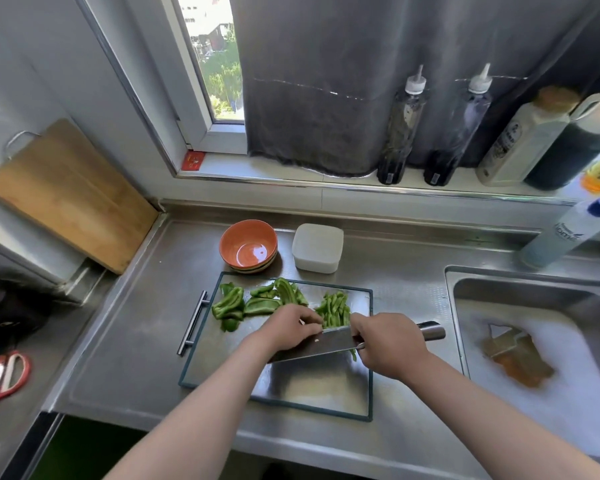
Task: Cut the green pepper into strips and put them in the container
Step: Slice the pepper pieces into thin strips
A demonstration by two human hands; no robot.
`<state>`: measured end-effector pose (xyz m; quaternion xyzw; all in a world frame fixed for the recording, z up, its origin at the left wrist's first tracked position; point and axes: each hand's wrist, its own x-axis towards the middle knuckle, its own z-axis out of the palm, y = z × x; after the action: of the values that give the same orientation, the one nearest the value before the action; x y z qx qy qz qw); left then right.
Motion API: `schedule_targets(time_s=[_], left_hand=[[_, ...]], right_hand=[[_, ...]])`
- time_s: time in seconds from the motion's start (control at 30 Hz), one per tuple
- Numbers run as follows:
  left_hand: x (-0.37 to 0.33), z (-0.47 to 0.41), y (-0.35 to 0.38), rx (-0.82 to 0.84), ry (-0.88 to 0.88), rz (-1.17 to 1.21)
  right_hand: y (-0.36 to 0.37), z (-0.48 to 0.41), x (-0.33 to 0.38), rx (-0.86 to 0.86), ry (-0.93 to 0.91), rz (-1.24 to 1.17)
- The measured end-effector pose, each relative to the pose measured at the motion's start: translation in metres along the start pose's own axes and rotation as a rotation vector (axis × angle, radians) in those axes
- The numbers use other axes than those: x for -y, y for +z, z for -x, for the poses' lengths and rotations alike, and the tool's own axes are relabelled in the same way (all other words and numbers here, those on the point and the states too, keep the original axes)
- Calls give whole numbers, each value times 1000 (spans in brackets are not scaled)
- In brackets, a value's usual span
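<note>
- Our right hand (388,344) grips the cleaver (321,346); our left hand (290,327) curls its fingers down on the green pepper (329,322) at the blade, centre frame.
- Cut strips (336,303) run up-frame; uncut pieces (253,303) lie left, nearer the left hand.
- The container (317,247) stands above the board (370,375).
- The bottle (568,233) at right seems to read "Home".

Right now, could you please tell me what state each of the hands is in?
Left hand: fingers curled beside the cleaver blade; whether they hold anything is hidden.
Right hand: grips the cleaver handle.
</note>
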<state>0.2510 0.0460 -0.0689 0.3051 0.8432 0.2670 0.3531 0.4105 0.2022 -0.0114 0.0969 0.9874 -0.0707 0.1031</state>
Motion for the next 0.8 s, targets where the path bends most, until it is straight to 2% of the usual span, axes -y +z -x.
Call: schedule_targets(time_s=[0.07, 0.2, 0.4, 0.43, 0.53, 0.63, 0.7, 0.8], left_hand=[[3, -2, -1, 20, -39, -15], [10, 1, -13, 48, -138, 186], [3, 14, -19, 13, -38, 241], [5, 16, -20, -42, -48, 256], [35, 25, -32, -360, -159, 286], [76, 44, -42, -606, -260, 182], [99, 58, -43, -681, -295, 84], [121, 68, -39, -662, -266, 7]], right_hand=[[0, 3, -2, 20, 6, -8], [0, 9, -10, 37, 45, -8], [-3, 8, -9, 44, 72, -17], [-4, 8, -7, 49, 83, -40], [-3, 4, -1, 53, 153, -154], [-2, -3, 10, 68, 228, -279], [1, -10, 25, 73, 263, -362], [7, -18, 54, 67, 313, -491]])
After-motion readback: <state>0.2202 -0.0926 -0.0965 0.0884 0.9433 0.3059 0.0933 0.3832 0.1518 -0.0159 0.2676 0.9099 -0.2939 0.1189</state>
